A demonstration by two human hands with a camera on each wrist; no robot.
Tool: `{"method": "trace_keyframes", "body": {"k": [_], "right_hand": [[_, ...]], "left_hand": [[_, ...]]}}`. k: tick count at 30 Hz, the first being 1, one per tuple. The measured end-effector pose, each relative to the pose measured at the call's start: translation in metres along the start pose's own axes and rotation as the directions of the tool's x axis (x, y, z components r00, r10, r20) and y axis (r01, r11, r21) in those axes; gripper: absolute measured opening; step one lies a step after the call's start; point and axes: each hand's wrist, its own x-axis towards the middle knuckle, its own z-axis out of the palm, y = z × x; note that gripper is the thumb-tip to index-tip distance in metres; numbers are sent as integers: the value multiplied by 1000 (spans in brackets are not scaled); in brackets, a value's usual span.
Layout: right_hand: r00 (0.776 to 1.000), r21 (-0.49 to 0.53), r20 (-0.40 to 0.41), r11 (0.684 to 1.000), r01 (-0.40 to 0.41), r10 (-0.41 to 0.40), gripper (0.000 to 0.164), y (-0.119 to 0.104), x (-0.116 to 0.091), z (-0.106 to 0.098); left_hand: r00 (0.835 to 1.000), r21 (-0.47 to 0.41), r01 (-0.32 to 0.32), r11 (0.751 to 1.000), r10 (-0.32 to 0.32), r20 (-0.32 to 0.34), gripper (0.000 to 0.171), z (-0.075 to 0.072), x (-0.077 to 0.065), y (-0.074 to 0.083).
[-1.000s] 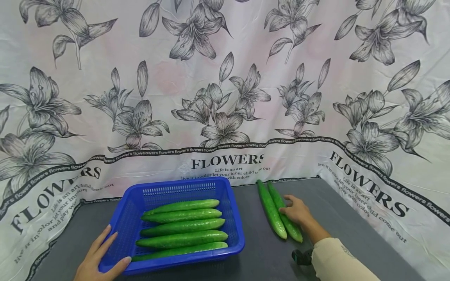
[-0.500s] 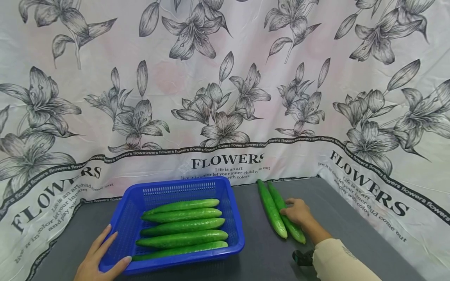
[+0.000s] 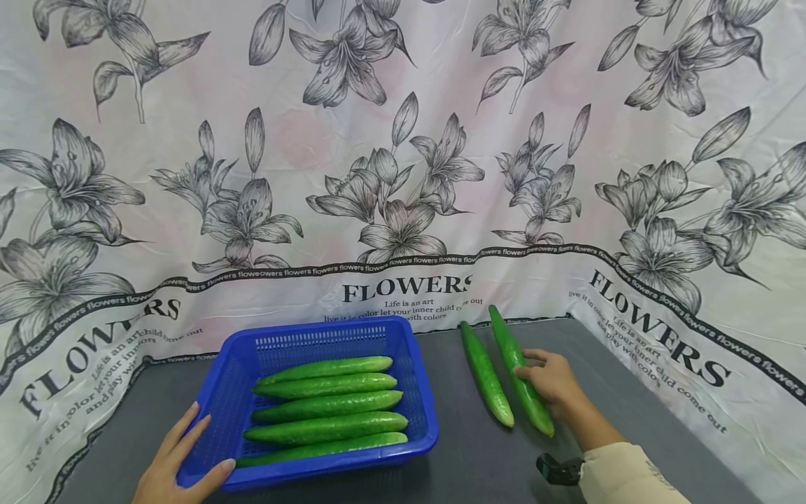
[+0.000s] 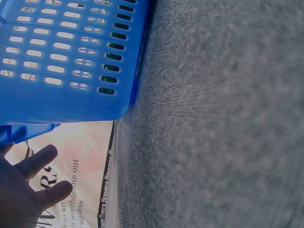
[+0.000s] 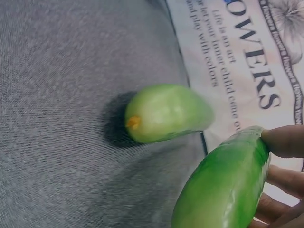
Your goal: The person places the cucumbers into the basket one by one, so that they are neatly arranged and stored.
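My right hand (image 3: 554, 381) grips a long green cucumber (image 3: 511, 353) around its middle. In the right wrist view, thumb and fingers lie along one side of this cucumber (image 5: 221, 185). Its far end overlaps the printed cloth in the head view. To its left another cucumber (image 3: 485, 378) lies on the grey table, a gap between the two. At the blue plastic basket (image 3: 425, 399), my left hand (image 3: 170, 462) rests on the near left corner, fingers spread and the thumb on the rim. Several cucumbers (image 3: 327, 404) lie side by side inside the basket.
A white cloth (image 3: 403, 210) with printed flowers and lettering hangs behind the grey table (image 3: 466, 455) and along its sides. A dark wrist-worn device (image 3: 557, 469) sits by the right sleeve (image 3: 623, 472).
My right hand has moved slightly right with its cucumber, parting it from the one beside it, and the far end has risen. The left hand and basket have stayed put.
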Motion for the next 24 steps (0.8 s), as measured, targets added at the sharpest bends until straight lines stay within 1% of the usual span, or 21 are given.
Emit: {"method": "trace_keyframes", "body": {"k": [5, 10, 12, 18, 24], "right_hand": [[999, 12, 13, 999, 30, -31, 57, -10, -7, -6], [996, 17, 24, 996, 85, -85, 57, -23, -12, -11], [993, 9, 31, 994, 112, -112, 58, -29, -14, -12], [987, -9, 49, 988, 157, -156, 57, -47, -21, -11], [972, -14, 78, 975, 222, -221, 56, -67, -26, -12]], "left_hand": [[1000, 3, -5, 1000, 5, 0, 90, 0, 0, -1], [1000, 1, -9, 1000, 9, -11, 90, 1, 0, -1], [1000, -1, -8, 1000, 8, -12, 90, 1, -1, 0], [1000, -14, -17, 1000, 17, -20, 88, 1, -2, 1], [1000, -16, -12, 1000, 12, -12, 89, 1, -1, 0]]}}
